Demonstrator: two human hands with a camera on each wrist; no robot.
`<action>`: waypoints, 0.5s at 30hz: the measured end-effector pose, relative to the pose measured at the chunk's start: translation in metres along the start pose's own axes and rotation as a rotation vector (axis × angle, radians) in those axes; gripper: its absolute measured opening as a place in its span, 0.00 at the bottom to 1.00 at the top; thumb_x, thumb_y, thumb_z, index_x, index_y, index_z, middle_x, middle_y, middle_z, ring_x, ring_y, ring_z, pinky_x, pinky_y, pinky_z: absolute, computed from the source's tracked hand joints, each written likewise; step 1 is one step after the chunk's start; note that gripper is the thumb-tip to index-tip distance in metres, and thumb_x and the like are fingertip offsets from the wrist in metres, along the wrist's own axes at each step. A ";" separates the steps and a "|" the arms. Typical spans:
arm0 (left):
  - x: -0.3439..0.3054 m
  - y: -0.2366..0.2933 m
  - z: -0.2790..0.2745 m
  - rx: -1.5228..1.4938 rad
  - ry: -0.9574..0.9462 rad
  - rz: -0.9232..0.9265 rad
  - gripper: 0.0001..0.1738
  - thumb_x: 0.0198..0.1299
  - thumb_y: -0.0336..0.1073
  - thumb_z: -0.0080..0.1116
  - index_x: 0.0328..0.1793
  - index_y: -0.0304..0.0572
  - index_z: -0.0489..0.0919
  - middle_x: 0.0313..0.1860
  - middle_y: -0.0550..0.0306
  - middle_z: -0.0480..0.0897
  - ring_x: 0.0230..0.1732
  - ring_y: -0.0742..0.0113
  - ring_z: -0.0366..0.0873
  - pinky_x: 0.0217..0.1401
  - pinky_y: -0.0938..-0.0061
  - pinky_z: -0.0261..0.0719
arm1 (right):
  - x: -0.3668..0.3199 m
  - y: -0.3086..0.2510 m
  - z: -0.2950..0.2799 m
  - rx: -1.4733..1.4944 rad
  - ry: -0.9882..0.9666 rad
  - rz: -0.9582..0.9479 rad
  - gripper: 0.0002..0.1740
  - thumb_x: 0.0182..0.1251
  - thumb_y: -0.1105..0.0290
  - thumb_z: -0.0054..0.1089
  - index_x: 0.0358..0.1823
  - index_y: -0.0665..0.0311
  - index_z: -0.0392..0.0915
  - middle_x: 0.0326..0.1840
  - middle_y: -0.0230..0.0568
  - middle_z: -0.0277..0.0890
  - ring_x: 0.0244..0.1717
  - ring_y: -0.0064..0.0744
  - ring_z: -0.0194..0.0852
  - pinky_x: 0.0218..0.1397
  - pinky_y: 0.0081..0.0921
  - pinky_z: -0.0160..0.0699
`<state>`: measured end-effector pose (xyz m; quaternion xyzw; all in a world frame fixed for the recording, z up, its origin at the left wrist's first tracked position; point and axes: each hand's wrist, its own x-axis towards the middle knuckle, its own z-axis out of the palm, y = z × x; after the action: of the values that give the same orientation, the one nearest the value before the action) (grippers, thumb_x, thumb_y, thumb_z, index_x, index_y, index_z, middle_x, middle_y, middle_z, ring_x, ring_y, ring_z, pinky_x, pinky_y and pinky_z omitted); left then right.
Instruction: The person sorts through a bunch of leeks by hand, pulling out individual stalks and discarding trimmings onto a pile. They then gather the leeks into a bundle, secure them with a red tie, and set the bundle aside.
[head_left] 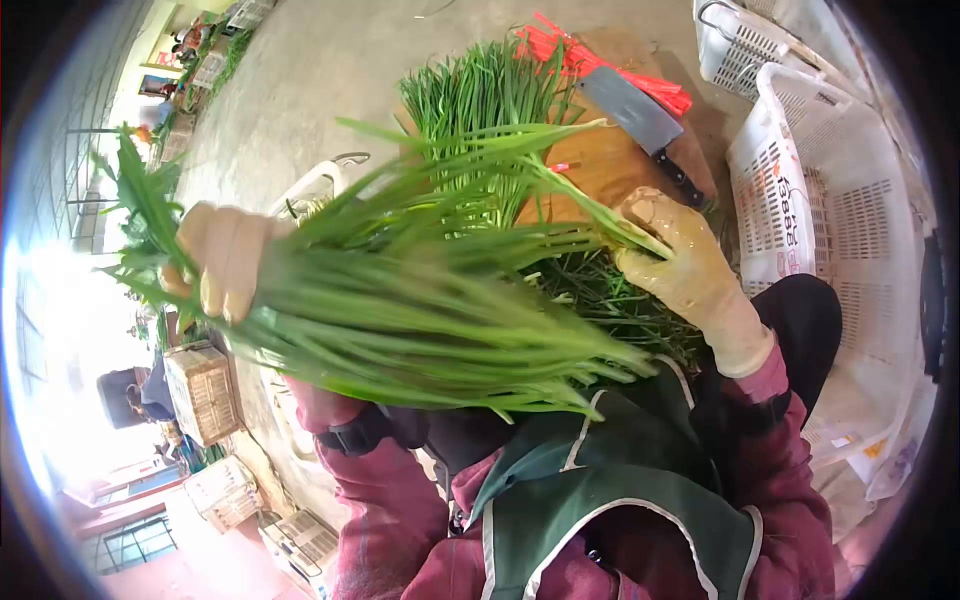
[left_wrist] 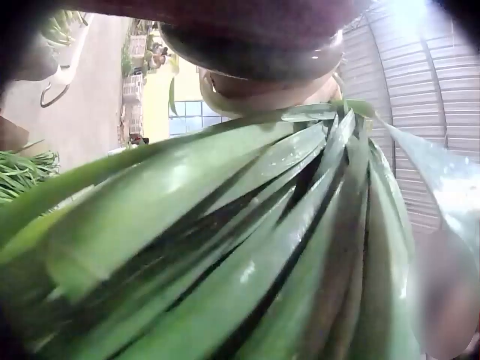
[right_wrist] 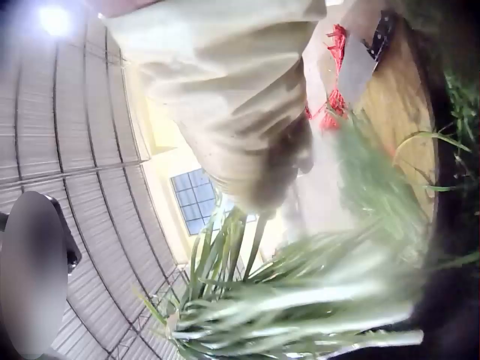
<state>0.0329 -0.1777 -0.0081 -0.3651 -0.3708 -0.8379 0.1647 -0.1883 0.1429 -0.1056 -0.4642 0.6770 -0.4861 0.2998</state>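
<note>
My gloved left hand (head_left: pixel 225 260) grips a large bunch of garlic chives (head_left: pixel 430 300) near the leafy tips. The cut ends spread out and blur toward the right. In the left wrist view the flat wet leaves (left_wrist: pixel 247 277) fan out from beneath the hand. My right hand (head_left: pixel 685 270), in a cream glove, pinches a few chive stalks (head_left: pixel 600 212) between thumb and fingers. Seen from the right wrist, the glove (right_wrist: pixel 232 105) hides most of its grip. Another pile of chives (head_left: pixel 480 105) lies on the wooden board (head_left: pixel 590 170) ahead.
A cleaver (head_left: pixel 635 110) with a black handle lies at the board's right, beside red ties (head_left: pixel 560 50). Loose trimmings (head_left: pixel 620 300) are heaped between board and lap. White plastic crates (head_left: pixel 790 190) stand on the right. More baskets (head_left: pixel 200 390) stand at the left.
</note>
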 end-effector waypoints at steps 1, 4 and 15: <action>0.017 -0.033 0.041 0.054 0.216 0.102 0.09 0.65 0.38 0.53 0.41 0.42 0.70 0.24 0.59 0.82 0.19 0.73 0.79 0.17 0.84 0.70 | -0.003 0.006 0.003 0.118 0.098 -0.045 0.14 0.55 0.75 0.63 0.44 0.68 0.76 0.35 0.36 0.77 0.38 0.23 0.75 0.43 0.24 0.73; 0.028 -0.031 0.038 0.030 -0.011 0.043 0.11 0.63 0.37 0.56 0.42 0.37 0.69 0.27 0.52 0.81 0.27 0.67 0.82 0.21 0.80 0.77 | -0.009 0.004 -0.002 0.477 0.075 0.134 0.13 0.58 0.75 0.61 0.44 0.69 0.76 0.36 0.37 0.78 0.36 0.22 0.75 0.41 0.20 0.74; 0.024 -0.033 0.039 0.049 -0.025 0.053 0.12 0.62 0.38 0.57 0.40 0.38 0.68 0.29 0.51 0.78 0.28 0.63 0.81 0.26 0.77 0.79 | -0.010 0.029 0.015 1.147 0.001 0.147 0.09 0.68 0.67 0.60 0.46 0.62 0.76 0.39 0.35 0.79 0.37 0.23 0.77 0.38 0.19 0.74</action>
<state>0.0173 -0.1269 0.0111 -0.3810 -0.3834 -0.8194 0.1910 -0.1815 0.1489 -0.1386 -0.1792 0.3359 -0.7535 0.5360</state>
